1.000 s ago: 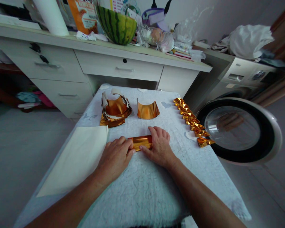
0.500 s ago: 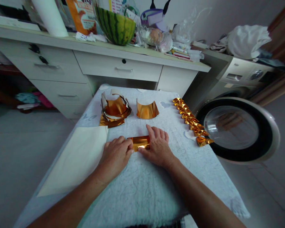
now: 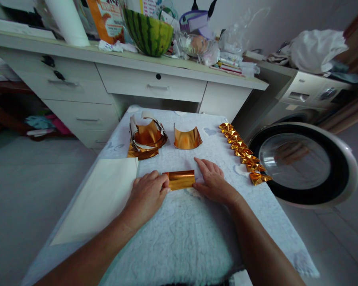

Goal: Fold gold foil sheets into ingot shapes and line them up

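Observation:
A folded strip of gold foil paper (image 3: 181,180) lies flat on the cloth-covered table (image 3: 179,234). My left hand (image 3: 150,190) pinches its left end between thumb and bent fingers. At the strip's right end is my right hand (image 3: 213,180), fingers stretched and apart, its thumb close to the lower right corner. Beyond my hands stands one curved sheet of gold foil paper (image 3: 187,139). To its left sits a loose pile of curled gold sheets (image 3: 147,137) with pale backs. A row of folded gold foil pieces (image 3: 241,151) runs along the table's right side.
Large cream paper (image 3: 98,198) lies on the table's left. Behind is a white desk (image 3: 152,83) with drawers, holding a cut watermelon (image 3: 149,33) and clutter. A washing machine's open round door (image 3: 301,163) stands close to the table's right edge.
My right hand has slid right along the foil strip to its end, uncovering more of it. My left hand keeps its pinch. The view has shifted slightly.

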Demonstrator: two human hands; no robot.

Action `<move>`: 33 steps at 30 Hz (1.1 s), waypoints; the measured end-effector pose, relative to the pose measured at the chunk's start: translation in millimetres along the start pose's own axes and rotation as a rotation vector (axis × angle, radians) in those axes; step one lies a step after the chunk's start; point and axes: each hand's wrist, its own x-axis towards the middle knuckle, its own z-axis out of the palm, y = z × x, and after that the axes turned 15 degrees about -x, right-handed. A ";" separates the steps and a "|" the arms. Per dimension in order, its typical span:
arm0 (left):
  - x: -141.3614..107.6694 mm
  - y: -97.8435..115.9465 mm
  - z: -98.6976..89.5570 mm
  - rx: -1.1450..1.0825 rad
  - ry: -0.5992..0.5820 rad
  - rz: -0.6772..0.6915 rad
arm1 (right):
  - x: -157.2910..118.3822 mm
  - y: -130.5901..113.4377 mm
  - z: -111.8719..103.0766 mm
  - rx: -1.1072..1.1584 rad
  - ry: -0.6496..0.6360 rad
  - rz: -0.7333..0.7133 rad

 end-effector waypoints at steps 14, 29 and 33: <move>0.2 0.6 -1.2 0.017 0.003 0.020 | 2.7 2.2 4.7 0.232 0.200 -0.170; -1.3 -9.6 8.5 -0.176 0.261 0.127 | 3.6 1.7 1.6 0.339 0.245 -0.204; -0.6 -7.6 0.5 -0.222 0.227 0.129 | 4.5 3.8 0.4 0.443 0.296 -0.267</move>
